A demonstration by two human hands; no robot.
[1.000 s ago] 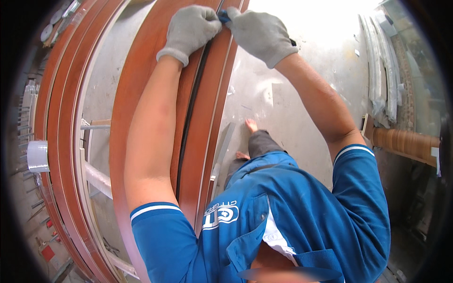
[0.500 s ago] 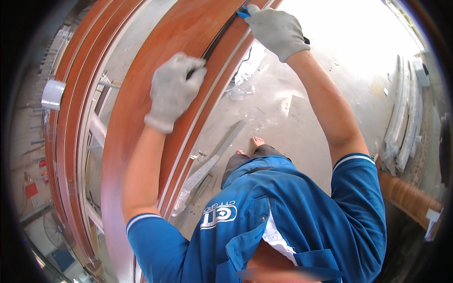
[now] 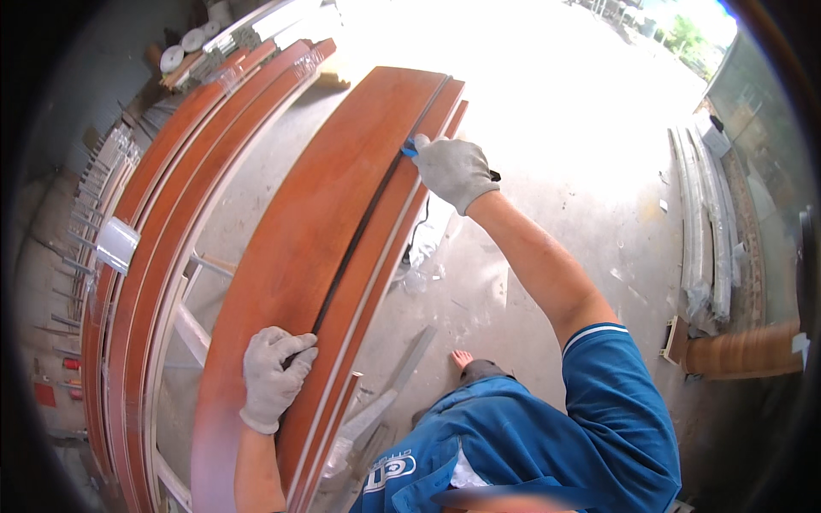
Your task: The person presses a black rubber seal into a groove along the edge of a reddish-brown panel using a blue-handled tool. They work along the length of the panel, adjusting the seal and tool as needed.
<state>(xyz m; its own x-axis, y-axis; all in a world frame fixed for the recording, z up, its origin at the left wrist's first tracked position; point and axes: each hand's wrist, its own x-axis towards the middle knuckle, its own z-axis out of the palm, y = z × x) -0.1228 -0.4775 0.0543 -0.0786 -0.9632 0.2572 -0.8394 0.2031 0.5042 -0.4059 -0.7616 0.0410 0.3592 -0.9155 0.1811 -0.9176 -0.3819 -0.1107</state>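
One black strip [image 3: 368, 219], one blue tool [image 3: 409, 150], one central red-brown board [image 3: 295, 244]. Strip lies lengthwise on board. Right hand [image 3: 456, 171], far: closed on tool, beside strip. Left hand [image 3: 278, 376], near: curled at strip; grip cannot be told.

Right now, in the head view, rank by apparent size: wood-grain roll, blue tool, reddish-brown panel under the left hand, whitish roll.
1. Reddish-brown panel
2. Wood-grain roll
3. Whitish roll
4. Blue tool, partly covered
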